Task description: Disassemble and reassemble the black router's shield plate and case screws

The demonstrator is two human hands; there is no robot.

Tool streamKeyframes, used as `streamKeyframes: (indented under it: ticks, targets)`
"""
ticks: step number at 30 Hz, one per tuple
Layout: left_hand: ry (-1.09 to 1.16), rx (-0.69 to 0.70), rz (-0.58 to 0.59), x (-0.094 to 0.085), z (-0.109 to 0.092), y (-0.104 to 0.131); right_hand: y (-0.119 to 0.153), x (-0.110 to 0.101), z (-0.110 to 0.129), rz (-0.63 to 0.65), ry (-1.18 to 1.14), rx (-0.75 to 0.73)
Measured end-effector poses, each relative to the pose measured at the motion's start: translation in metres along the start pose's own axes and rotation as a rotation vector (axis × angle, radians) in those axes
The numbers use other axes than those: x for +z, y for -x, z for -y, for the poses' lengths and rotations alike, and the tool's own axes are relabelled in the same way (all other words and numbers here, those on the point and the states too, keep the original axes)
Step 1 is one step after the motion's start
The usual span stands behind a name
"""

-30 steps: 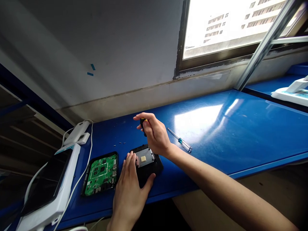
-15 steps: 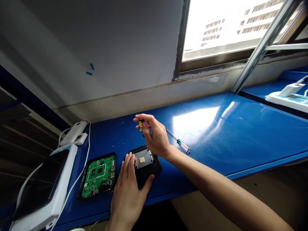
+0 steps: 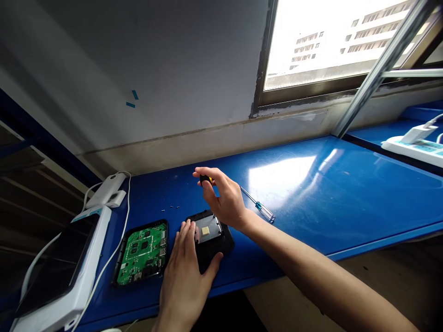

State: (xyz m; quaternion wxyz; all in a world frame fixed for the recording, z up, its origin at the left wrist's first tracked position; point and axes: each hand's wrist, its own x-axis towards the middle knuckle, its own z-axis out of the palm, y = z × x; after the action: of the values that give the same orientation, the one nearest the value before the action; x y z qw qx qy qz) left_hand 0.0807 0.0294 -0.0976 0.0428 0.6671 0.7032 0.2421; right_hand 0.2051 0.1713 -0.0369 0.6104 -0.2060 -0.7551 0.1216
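Overlapping the black casing (image 3: 210, 252), both hands (image 3: 185, 269) (image 3: 225, 197) partly hide it.

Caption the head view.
Left grip resting on a black casing, right grip holding a black-and-yellow handle, green circuit board alongside.

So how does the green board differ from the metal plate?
The green board carries many small parts; the metal plate is grey with one pale pad. The board looks larger than the visible part of the plate. The left hand has fingers over the plate's edge, but none over the board. Both lie in black shells.
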Motion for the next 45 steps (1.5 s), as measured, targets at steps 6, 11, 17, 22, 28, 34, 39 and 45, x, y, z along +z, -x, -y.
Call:
streamKeyframes:
  ticks: [6,11,17,22,28,34,39,45]
  targets:
    - [-0.004,-0.019,0.032,-0.002,-0.0019,-0.0014,-0.0034,-0.0019,0.0012,-0.069,0.062,-0.076]
    - [0.0,-0.034,0.054,-0.0021,-0.0015,-0.0012,-0.0063,-0.0021,0.0009,-0.131,0.102,-0.028]
    - [0.017,-0.012,0.018,-0.0005,-0.0007,-0.0007,-0.0007,-0.0013,-0.0006,-0.016,-0.023,0.045]
    - [-0.013,-0.019,0.022,-0.0003,0.0003,-0.0003,-0.0033,-0.0019,-0.0009,-0.034,0.005,0.045]
    - [-0.009,-0.011,0.024,-0.0004,0.0008,0.0006,-0.0069,-0.0001,-0.0002,-0.052,0.0,0.077]
    - [-0.028,0.007,0.028,-0.0002,0.0008,0.0002,-0.0051,-0.0038,0.0002,-0.034,-0.075,0.152]
    - [-0.031,0.005,0.03,-0.0015,-0.0004,-0.0002,-0.0082,-0.0052,-0.0013,-0.083,0.037,0.065]
    - [-0.03,0.013,0.02,-0.0005,0.0014,0.0004,-0.0081,-0.0062,0.0029,-0.019,-0.033,0.065]
